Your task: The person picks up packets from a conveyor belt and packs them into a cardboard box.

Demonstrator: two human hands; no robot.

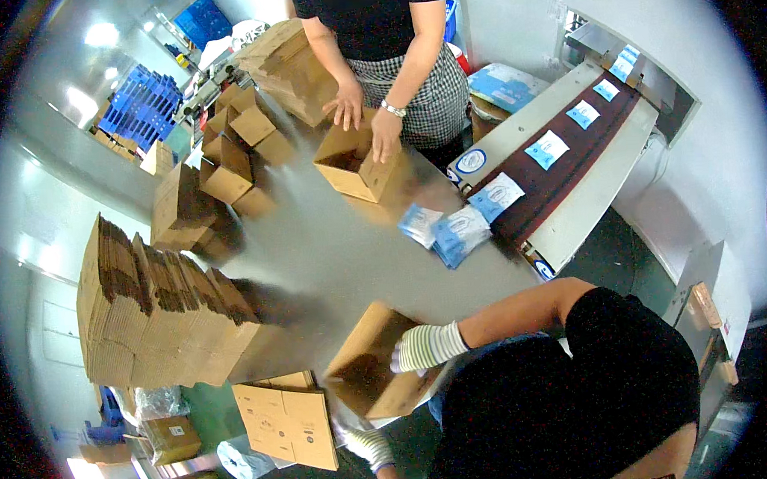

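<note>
My right hand [429, 348], in a striped knit glove, reaches into an open cardboard carton [362, 347] at the near edge of the table. Its fingers point down into the box, look apart, and show nothing held. My left hand [368, 446], gloved alike, is low beside that carton's near side. Its fingers are blurred and partly hidden against the cardboard. Just left of it are flattened cartons [287, 419]. Across the table a co-worker's bare hands [385, 135] are at another open carton [350, 160].
A tall stack of flat cartons [161, 335] stands at left, with opened cartons [230, 165] beyond. Blue-and-white packets [460, 233] lie in a pile on the table [316, 268] where a dark conveyor belt [560, 176] ends. More packets [547, 149] ride the belt.
</note>
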